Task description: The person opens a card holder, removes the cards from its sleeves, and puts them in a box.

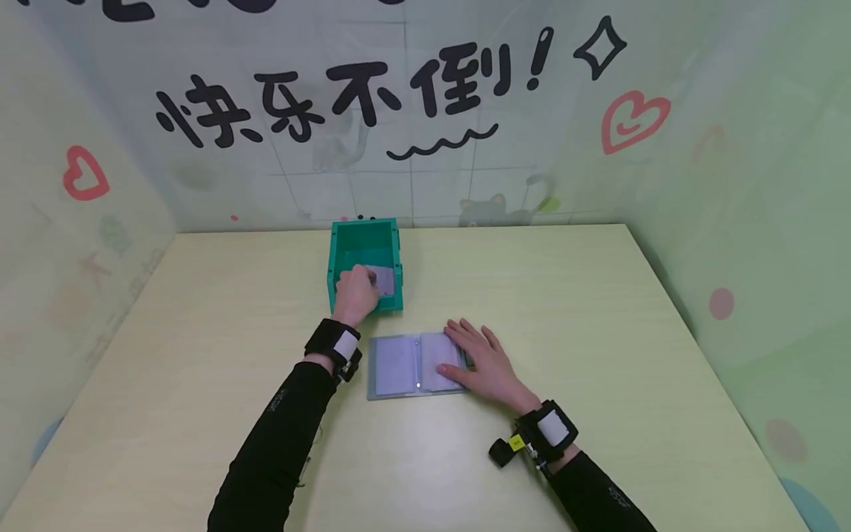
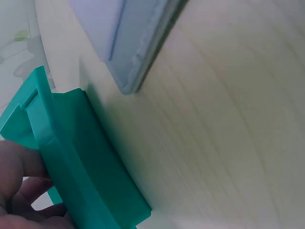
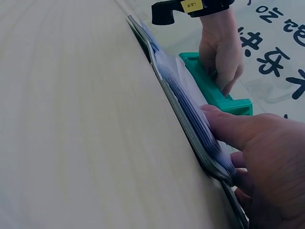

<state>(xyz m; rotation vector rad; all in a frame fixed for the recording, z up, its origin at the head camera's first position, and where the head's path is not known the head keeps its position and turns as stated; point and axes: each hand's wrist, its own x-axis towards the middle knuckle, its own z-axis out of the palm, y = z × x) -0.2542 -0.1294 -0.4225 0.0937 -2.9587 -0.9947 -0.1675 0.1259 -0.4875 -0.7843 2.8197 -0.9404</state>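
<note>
A small card album [image 1: 396, 365] with a grey-blue cover and pale lilac sleeve pages lies spread on the table. My right hand [image 1: 488, 369] rests at its right side, fingers extended, the thumb [image 3: 228, 125] touching the top page above a stack of sleeves. Behind the album stands a green bin [image 1: 364, 230]. My left hand [image 1: 355, 294] reaches into it over the near wall, fingers curled beside a pale lilac card [image 1: 384, 281]. The bin wall partly covers those fingers in the left wrist view, so whether they grip the card is unclear.
The light wood table [image 1: 253, 295] meets a printed wall [image 1: 412, 192] behind the bin, with side walls left and right. Each wrist wears a black strap; a small camera [image 1: 501, 452] juts from the right one.
</note>
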